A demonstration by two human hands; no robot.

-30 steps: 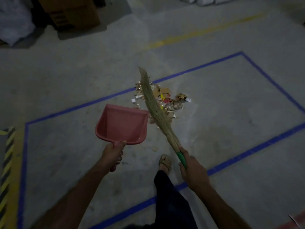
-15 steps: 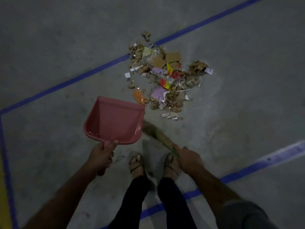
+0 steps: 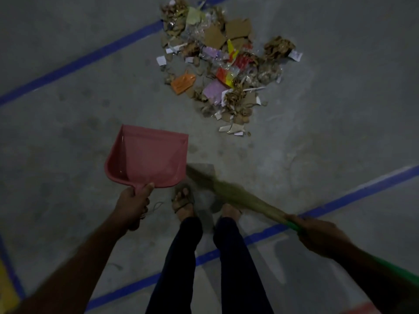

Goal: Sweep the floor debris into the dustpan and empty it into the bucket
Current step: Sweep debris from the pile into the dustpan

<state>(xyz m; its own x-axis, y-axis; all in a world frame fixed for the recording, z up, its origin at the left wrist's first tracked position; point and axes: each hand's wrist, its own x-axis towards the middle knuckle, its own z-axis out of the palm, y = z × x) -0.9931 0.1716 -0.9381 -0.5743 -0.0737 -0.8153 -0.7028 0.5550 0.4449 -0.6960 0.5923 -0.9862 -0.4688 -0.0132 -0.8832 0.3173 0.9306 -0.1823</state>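
Observation:
A pile of debris (image 3: 226, 66), cardboard scraps, paper bits and coloured wrappers, lies on the grey concrete floor ahead of my feet. My left hand (image 3: 133, 205) grips the handle of a pink dustpan (image 3: 147, 157), held just above the floor, its open mouth facing the pile from the near left. Nothing lies in the pan. My right hand (image 3: 317, 234) holds the green handle of a grass broom (image 3: 233, 193). The broom lies low and blurred across my feet, its tip beside the dustpan's right edge, short of the pile. No bucket is in view.
Blue tape lines (image 3: 79, 62) cross the floor behind the pile and another blue tape line (image 3: 340, 200) runs by my feet. My two feet in sandals (image 3: 183, 200) stand between dustpan and broom. A yellow marking (image 3: 6, 288) shows at the bottom left.
The view has tilted down and closer to the pile. The broom swung from standing over the debris down to a low position across my feet, moving right. The dustpan stayed in my left hand.

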